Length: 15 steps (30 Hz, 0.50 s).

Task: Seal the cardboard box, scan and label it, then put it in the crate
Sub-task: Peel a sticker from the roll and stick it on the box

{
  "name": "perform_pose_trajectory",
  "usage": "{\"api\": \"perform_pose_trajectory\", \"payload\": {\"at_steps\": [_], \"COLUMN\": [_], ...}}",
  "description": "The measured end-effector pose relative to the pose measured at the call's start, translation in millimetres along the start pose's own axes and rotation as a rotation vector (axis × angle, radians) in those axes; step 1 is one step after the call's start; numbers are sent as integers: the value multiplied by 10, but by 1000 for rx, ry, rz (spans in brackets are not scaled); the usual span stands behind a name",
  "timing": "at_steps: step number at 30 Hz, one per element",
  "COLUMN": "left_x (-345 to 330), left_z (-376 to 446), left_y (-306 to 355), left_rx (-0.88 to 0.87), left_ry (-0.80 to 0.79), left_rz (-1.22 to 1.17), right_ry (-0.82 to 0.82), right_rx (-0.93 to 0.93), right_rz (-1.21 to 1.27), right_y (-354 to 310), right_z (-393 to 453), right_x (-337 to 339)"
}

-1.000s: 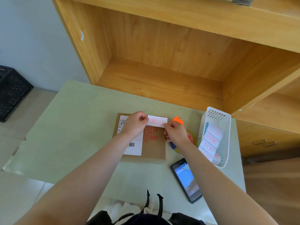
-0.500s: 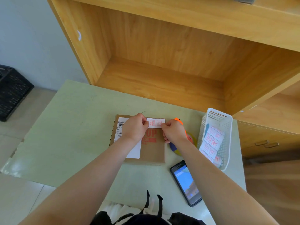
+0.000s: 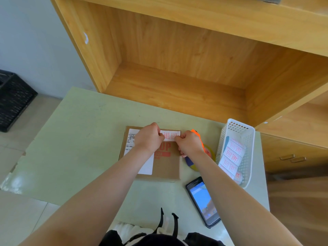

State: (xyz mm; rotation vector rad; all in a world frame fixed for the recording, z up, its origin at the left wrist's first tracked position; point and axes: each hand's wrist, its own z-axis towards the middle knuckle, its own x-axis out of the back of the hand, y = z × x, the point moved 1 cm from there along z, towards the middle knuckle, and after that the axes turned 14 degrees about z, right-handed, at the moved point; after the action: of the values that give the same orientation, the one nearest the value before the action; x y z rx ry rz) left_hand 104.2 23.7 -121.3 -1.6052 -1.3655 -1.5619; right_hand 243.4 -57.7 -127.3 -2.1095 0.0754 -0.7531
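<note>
A flat brown cardboard box lies on the pale green table, with a white shipping label on its left half. A small white sticker with red characters lies along the box's far edge. My left hand pinches the sticker's left end. My right hand pinches its right end. Both hands rest on the box top with curled fingers.
A white mesh basket with a roll of red-printed stickers stands right of the box. A tape dispenser with an orange handle lies behind my right hand. A handheld scanner lies at the front. A black crate sits on the floor far left. Wooden shelving rises behind.
The sticker and both hands have come down onto the box's far edge, and the hands have drawn closer together over it.
</note>
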Motion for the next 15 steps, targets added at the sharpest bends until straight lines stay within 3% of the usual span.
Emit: {"api": "perform_pose_trajectory", "payload": {"at_steps": [9, 15], "left_x": [-77, -75], "left_z": [-67, -72], "left_y": [-133, -165], "left_rx": [-217, -226], "left_ry": [143, 91], "left_rz": [-16, -56], "right_ry": [43, 12], "right_rx": [190, 90], "right_rz": [169, 498], "right_y": [221, 327], "right_z": [-32, -90], "right_x": [4, 14]}}
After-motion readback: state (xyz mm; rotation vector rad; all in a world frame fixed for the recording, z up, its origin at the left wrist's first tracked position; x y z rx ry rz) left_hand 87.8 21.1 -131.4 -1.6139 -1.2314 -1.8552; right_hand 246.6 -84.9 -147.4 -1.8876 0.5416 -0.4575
